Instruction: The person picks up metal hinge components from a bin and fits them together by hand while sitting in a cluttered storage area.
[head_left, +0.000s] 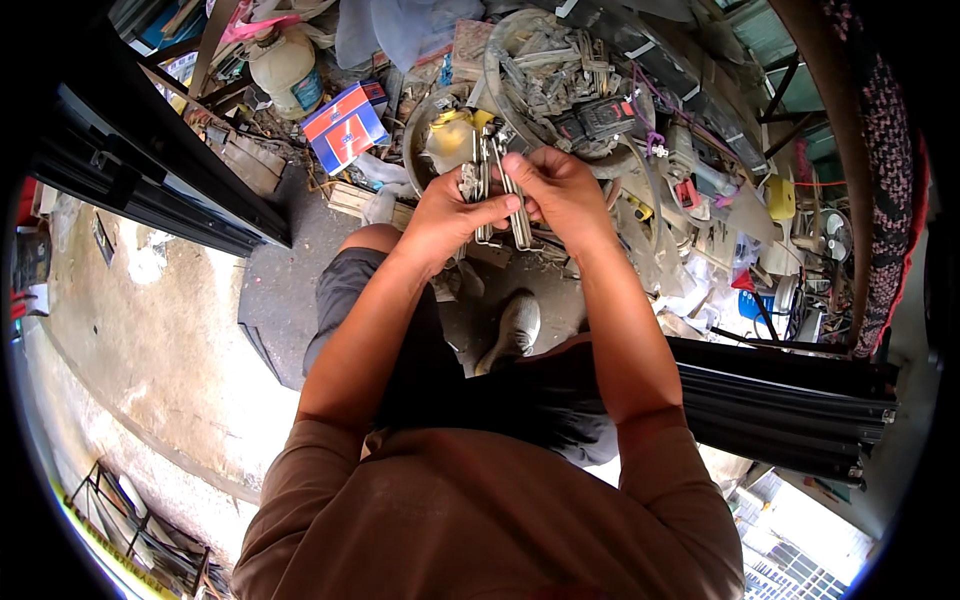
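Observation:
A bundle of slim silvery metal rods with small fittings [484, 160] is held upright between my two hands, above the cluttered floor. My left hand [440, 216] is closed on its left side, thumb stretched across the rods. On the other side my right hand [566, 198] pinches the rods between thumb and fingers. The lower rod ends have short bends and stick out below my hands. Just beyond them sits a round tub [418, 135] with a yellowish, plastic-wrapped thing [450, 138] in it. The exact kind of metal part cannot be made out.
A large basin [497, 62] heaped with metal hardware stands farther off. Left of the tub lie a blue-and-orange box [345, 128] and a dirty plastic jug [285, 75]. Black metal profiles [150, 150] cross the left side; more dark profiles [780, 400] lie at right. My shoe [519, 322] is below.

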